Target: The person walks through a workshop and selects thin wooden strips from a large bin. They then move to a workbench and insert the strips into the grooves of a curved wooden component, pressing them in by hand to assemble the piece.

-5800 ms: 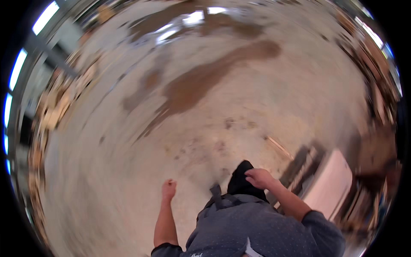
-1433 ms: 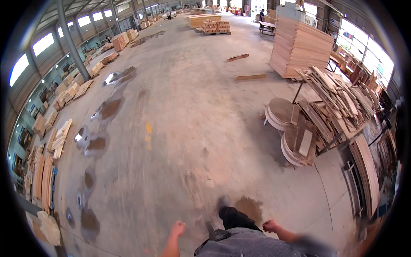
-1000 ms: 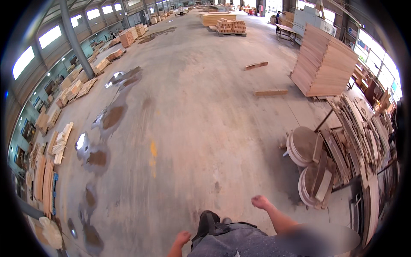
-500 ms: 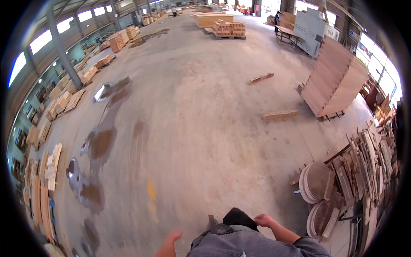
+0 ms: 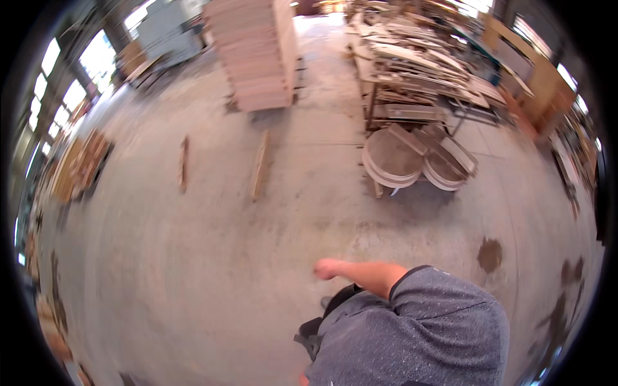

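Observation:
I am standing on a bare concrete floor (image 5: 193, 270) in a large wood workshop. My right hand (image 5: 328, 268) swings out in front of my body at the end of a bare forearm that comes from a grey short sleeve (image 5: 444, 315). Its fingers are curled in and it holds nothing; it is blurred. Only a small patch of skin (image 5: 301, 379) at the lower edge may be my left hand. My dark trousers (image 5: 328, 315) show below the right hand.
A tall stack of wooden boards (image 5: 257, 51) stands ahead. Two loose planks (image 5: 259, 166) (image 5: 184, 162) lie on the floor before it. Round wooden panels (image 5: 393, 157) lean against a rack of offcuts (image 5: 418, 64) at the right. Wood piles (image 5: 77, 167) line the left wall. Dark stains (image 5: 489, 254) mark the floor.
The view has swung to the right, so the board stack and round panels now lie ahead. My right hand has swung forward; my left hand has dropped out at the lower edge.

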Demonstrator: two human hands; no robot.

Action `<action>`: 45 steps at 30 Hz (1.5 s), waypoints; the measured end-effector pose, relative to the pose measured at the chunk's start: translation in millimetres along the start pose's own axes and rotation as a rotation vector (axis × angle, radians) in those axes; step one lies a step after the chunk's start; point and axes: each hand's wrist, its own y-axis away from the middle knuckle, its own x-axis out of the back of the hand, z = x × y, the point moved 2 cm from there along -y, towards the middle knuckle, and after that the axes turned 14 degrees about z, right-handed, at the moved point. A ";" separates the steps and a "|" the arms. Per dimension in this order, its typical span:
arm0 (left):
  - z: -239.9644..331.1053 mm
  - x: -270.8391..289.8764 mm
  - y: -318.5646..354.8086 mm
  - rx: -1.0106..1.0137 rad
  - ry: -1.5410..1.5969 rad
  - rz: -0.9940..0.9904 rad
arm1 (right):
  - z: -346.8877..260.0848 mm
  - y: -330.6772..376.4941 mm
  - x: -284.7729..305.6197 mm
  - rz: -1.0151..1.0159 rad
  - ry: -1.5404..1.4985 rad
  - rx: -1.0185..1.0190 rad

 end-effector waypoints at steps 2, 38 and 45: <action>53.1 23.3 -44.7 0.000 -0.013 -0.062 | -105.6 -49.9 62.0 0.160 -0.328 0.063; 697.4 582.7 -769.5 -0.163 -0.027 -0.029 | -471.5 -1212.3 448.9 0.467 -0.500 -0.096; 936.9 648.2 -990.2 0.056 -0.030 -0.027 | -493.4 -1383.3 430.6 0.133 -0.086 -0.016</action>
